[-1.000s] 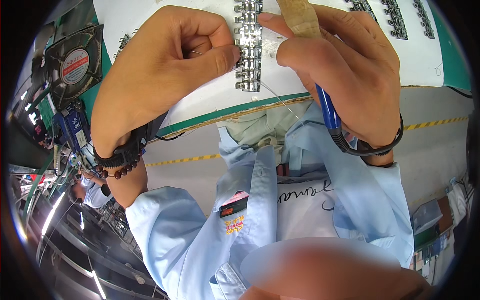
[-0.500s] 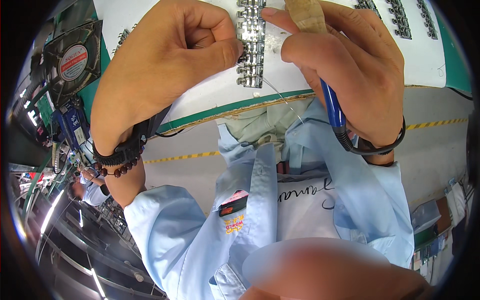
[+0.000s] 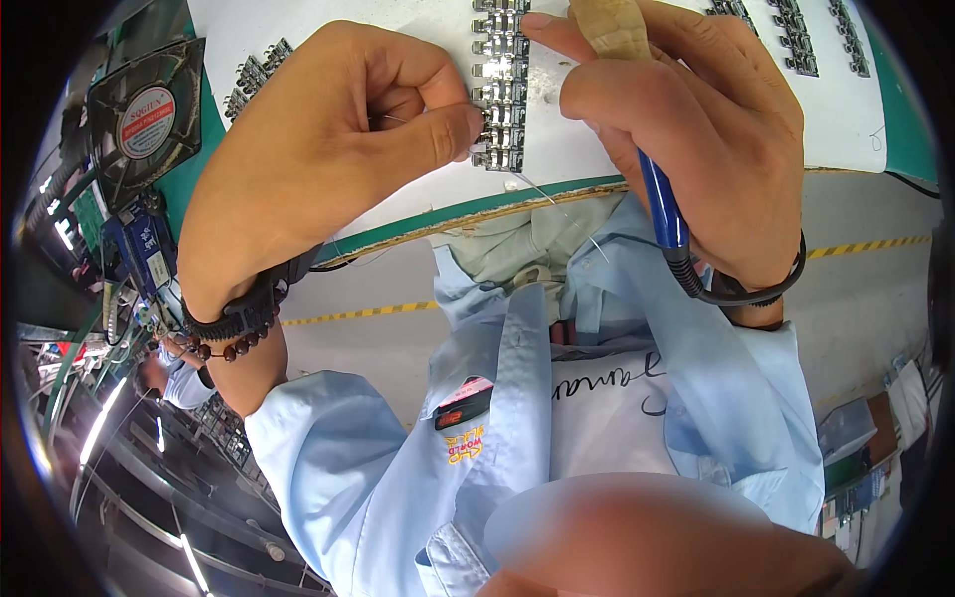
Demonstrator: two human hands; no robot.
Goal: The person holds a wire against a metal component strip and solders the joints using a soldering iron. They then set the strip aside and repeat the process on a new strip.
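Observation:
A strip of small shiny metal connectors (image 3: 500,80) lies on the white sheet, running away from me. My left hand (image 3: 328,149) is closed in a pinch at the strip's near left side, on a thin wire that looks like solder. A length of thin wire (image 3: 562,209) sticks out past the strip's near end, over the table edge. My right hand (image 3: 706,129) is closed round a soldering iron (image 3: 662,204) with a blue handle, a corded end and a tan wrapped front part. Its index fingertip rests at the strip's right side. The iron's tip is out of view.
More connector strips (image 3: 794,38) lie at the far right, and another (image 3: 257,78) lies beyond my left hand. A black fan (image 3: 146,124) stands at the left. The table's front edge (image 3: 438,227) runs just below the strip. Another person (image 3: 184,378) appears far left.
My left hand has shifted slightly toward me along the strip, uncovering the connector strip behind it. My right hand and the soldering iron have barely moved.

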